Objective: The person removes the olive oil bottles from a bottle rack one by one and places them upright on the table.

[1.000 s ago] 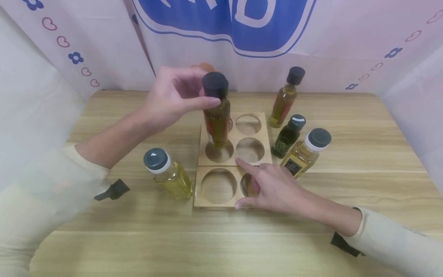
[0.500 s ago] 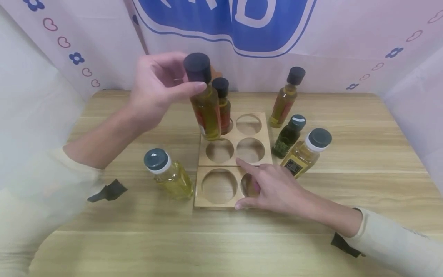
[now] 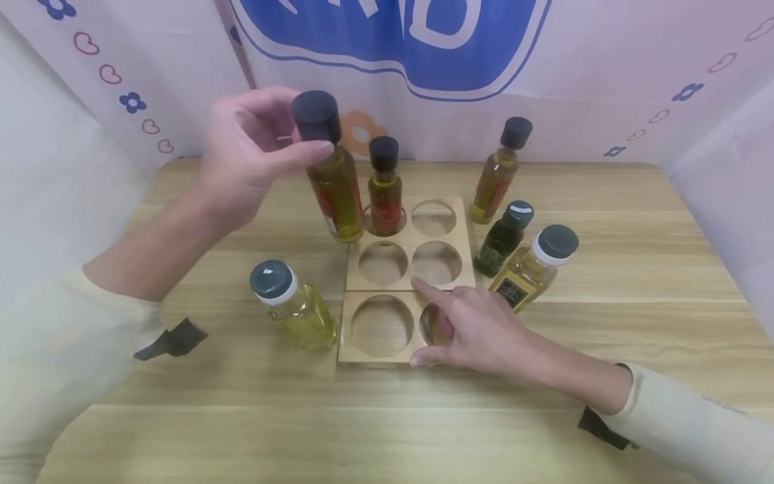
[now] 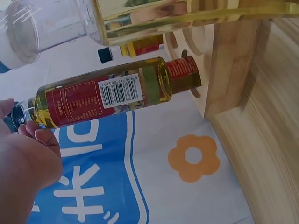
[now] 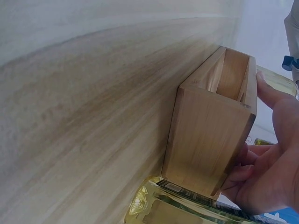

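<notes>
In the head view my left hand [image 3: 242, 154] holds an oil bottle [image 3: 338, 195] by its neck and black cap. The bottle hangs slightly tilted at the left of the wooden rack [image 3: 409, 245]; its red label with a barcode faces the left wrist camera. A smaller bottle with a black cap and red label [image 3: 385, 202] stands in the rack's back left hole. My right hand [image 3: 478, 329] rests on the rack's near right corner, index finger stretched over the top and thumb at the front edge. The right wrist view shows its other fingers [image 5: 240, 175] bent beside the rack.
A yellow oil bottle with a green cap [image 3: 302, 312] stands left of the rack. To the right are a tall black-capped bottle [image 3: 496, 181], a small dark green bottle [image 3: 502, 245] and a clear bottle with a black label [image 3: 526, 272]. A printed curtain [image 3: 580, 121] hangs behind.
My left hand has moved up and left with the oil bottle, from above the middle left hole to the rack's left side, uncovering the smaller bottle. The right hand has stayed still.
</notes>
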Action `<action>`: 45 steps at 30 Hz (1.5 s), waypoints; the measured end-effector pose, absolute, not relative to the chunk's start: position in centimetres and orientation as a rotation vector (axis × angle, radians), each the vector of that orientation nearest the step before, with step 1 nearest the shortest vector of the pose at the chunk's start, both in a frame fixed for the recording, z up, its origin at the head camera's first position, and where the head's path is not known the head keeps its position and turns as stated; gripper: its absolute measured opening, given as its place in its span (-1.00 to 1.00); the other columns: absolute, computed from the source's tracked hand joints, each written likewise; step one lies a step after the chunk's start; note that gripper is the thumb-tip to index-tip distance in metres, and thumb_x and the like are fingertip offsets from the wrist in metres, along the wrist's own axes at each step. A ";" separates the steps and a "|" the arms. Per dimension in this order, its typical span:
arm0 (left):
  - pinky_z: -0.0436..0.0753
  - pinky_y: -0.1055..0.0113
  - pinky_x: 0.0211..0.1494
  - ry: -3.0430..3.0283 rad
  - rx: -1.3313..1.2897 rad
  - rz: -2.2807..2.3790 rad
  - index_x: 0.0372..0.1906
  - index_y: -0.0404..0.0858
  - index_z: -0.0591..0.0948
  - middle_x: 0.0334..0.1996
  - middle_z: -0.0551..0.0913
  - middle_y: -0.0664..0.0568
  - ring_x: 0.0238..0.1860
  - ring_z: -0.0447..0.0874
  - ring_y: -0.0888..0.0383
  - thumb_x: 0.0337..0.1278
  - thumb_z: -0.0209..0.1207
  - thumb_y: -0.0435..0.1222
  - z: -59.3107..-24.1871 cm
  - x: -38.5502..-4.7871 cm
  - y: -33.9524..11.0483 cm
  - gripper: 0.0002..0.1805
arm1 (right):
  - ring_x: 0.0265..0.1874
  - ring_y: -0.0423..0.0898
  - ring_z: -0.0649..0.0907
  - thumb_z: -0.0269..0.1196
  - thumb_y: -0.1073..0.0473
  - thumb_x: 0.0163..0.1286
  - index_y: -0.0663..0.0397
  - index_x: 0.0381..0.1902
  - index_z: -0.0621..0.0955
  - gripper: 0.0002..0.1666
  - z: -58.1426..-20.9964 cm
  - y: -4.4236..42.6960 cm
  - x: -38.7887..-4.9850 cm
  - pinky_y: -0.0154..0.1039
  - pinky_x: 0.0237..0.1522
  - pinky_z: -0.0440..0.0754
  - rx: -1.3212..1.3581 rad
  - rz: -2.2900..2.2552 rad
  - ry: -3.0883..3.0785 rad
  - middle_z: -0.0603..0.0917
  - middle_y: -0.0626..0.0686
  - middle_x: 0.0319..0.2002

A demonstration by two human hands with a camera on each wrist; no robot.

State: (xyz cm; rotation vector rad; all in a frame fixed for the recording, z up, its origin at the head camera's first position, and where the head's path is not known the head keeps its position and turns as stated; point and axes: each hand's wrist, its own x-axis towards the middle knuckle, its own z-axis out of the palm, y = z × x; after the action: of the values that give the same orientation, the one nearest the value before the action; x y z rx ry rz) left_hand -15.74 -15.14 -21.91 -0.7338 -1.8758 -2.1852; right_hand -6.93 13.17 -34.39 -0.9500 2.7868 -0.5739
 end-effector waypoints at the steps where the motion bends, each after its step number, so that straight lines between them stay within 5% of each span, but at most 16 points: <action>1: 0.65 0.39 -0.22 -1.880 -0.717 -2.183 -0.25 -0.40 0.75 -0.36 0.74 -0.09 -0.40 0.57 0.15 -0.06 0.23 -0.78 -21.9 -15.7 -15.3 -0.67 | -0.65 -0.32 0.42 0.54 -0.48 -0.04 0.10 0.55 0.37 0.34 -34.4 13.2 -6.9 -0.36 -0.60 0.42 -0.950 -0.574 2.786 0.45 -0.30 -0.64; 23: 0.68 0.43 0.02 -2.130 -0.333 -2.195 -0.20 -0.30 0.76 -0.19 0.77 -0.05 -0.16 0.71 0.10 0.00 0.36 -0.71 -24.5 -14.6 -19.5 -0.67 | -0.63 -0.31 0.41 0.50 -0.49 0.02 0.08 0.55 0.37 0.30 -34.4 13.2 -7.1 -0.35 -0.58 0.41 -0.973 -0.557 2.792 0.46 -0.29 -0.63; 45: 0.67 0.49 -0.10 -2.523 -0.291 -1.921 -0.11 -0.17 0.69 -0.23 0.74 0.12 -0.26 0.68 0.21 0.05 0.41 -0.60 -28.4 -13.8 -20.2 -0.64 | -0.65 -0.31 0.40 0.51 -0.51 -0.03 0.09 0.56 0.36 0.34 -34.5 13.2 -7.0 -0.35 -0.60 0.41 -0.964 -0.561 2.790 0.44 -0.30 -0.65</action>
State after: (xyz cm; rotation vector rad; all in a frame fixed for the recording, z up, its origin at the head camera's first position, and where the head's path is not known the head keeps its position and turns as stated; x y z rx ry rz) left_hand -13.76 -20.23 -28.40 -0.2906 -2.5228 -1.9215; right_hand -6.96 13.19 -34.47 -0.9636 2.7905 -0.5613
